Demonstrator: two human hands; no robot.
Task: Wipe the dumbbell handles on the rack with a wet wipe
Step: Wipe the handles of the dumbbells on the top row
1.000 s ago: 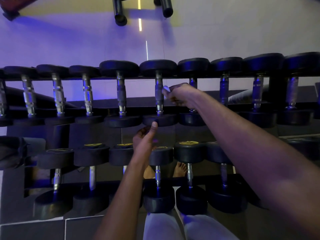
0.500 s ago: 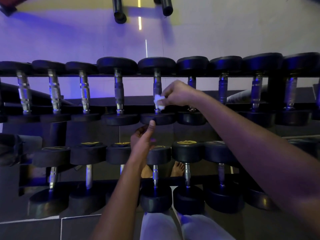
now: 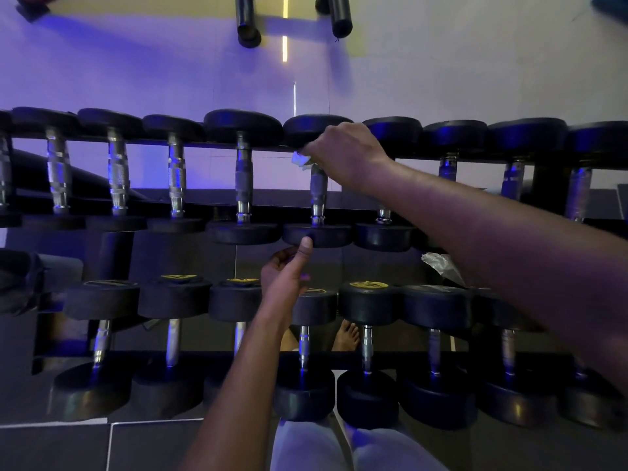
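A two-tier black rack (image 3: 339, 356) holds rows of black dumbbells with chrome handles. My right hand (image 3: 343, 154) grips a white wet wipe (image 3: 300, 160) against the far end of one upper-row dumbbell handle (image 3: 318, 192), just under its far head. My left hand (image 3: 289, 270) reaches up below that dumbbell, thumb tip touching its near head (image 3: 317, 234), the other fingers curled behind it. Most of the wipe is hidden inside my right fist.
More dumbbells (image 3: 243, 178) line the upper row on both sides, and a lower row (image 3: 370, 300) sits nearer me. A crumpled clear wrapper (image 3: 438, 261) lies under my right forearm. Two dark bars (image 3: 248, 25) hang against the pale wall. My bare feet (image 3: 345, 336) show under the rack.
My right hand has slid the wipe from the near end of the handle up to its far end. My left hand stays at the near head.
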